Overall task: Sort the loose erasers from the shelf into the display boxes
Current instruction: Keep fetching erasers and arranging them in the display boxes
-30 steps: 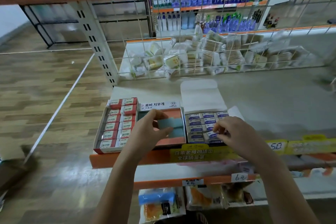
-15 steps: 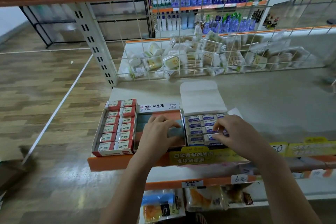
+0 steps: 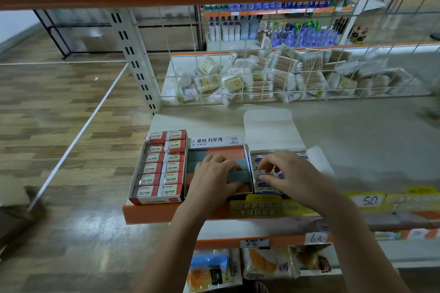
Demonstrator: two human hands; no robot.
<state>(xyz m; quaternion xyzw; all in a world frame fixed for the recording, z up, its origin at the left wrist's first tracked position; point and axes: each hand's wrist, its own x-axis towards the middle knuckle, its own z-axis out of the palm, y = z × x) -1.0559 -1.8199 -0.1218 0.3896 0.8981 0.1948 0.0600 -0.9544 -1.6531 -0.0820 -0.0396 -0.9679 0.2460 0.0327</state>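
Left hand now lower (middle box rim-bound)

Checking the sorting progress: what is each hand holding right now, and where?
The left hand rests on the blue-grey erasers in the middle box, gripping nothing clearly. The right hand pinches a white-and-blue eraser by its top edge.

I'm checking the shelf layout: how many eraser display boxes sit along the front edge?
3, side by side: the red box at left, the middle box under the left hand, and the blue-and-white box under the right hand.
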